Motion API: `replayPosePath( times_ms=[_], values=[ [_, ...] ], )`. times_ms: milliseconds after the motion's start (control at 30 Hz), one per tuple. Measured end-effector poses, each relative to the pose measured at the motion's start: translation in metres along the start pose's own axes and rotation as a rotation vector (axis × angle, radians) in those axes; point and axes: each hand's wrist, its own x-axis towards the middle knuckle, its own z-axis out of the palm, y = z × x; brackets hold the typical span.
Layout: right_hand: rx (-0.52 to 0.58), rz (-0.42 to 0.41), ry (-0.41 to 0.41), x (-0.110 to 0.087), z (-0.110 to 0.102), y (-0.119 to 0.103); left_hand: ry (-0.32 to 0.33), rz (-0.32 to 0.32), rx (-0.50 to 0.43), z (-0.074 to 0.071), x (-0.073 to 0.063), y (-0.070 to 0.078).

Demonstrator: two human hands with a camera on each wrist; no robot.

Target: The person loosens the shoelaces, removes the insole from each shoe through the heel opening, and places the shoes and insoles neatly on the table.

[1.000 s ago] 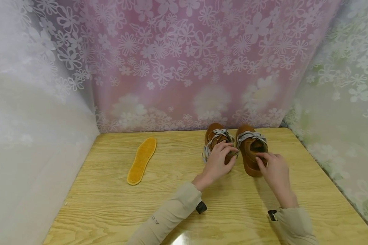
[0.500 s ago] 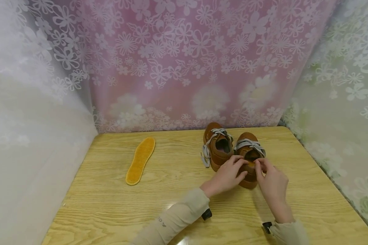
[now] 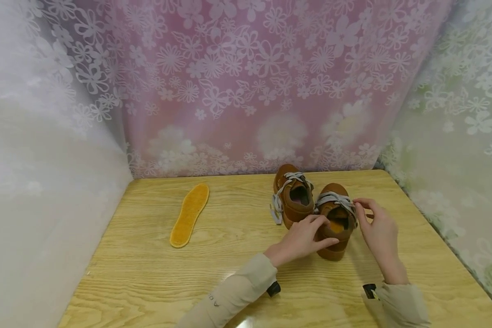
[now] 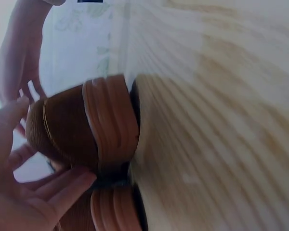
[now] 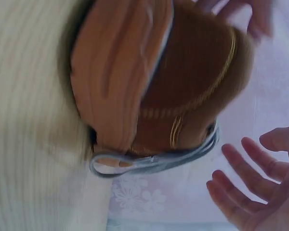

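The shoe [image 3: 343,234] is set on the counter [image 3: 147,273], just beside the other shoe [image 3: 292,202], its toe pointed toward the curtain [image 3: 250,91]. Its heel is loosely spanned by the left grip [image 3: 303,239], the thumb and fingers being placed on opposite sides. The right grip [image 3: 381,230] is held with fingers parted near the lace [image 3: 333,197]; nothing is seen held in it, and whether the lace is touched cannot be told.

Moderate weight is to be expected of the shoe, with a stiff sole, a more yielding collar and little slipperiness; it is best steadied by the heel. The insole [image 3: 336,227] inside is judged light, soft and easily rucked, best taken by its edge; the loose insole [image 3: 190,216], well apart on the counter, should handle alike.

The inner insole's front is hidden within the shoe, so its flatness cannot be judged. In the right wrist view, the shoe is blurred and its heel is cut off.
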Motion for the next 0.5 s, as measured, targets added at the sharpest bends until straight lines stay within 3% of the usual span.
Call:
replayPosePath(
  times_ms=[267,500],
  values=[
    [-0.018,0.082,-0.162,0.007,0.002,0.023,-0.12,0.103,-0.057,-0.023,-0.017,-0.02],
    [-0.06,0.212,-0.503,0.016,0.009,0.049,-0.158,0.113,-0.038,-0.033,-0.026,-0.026]
  ],
)
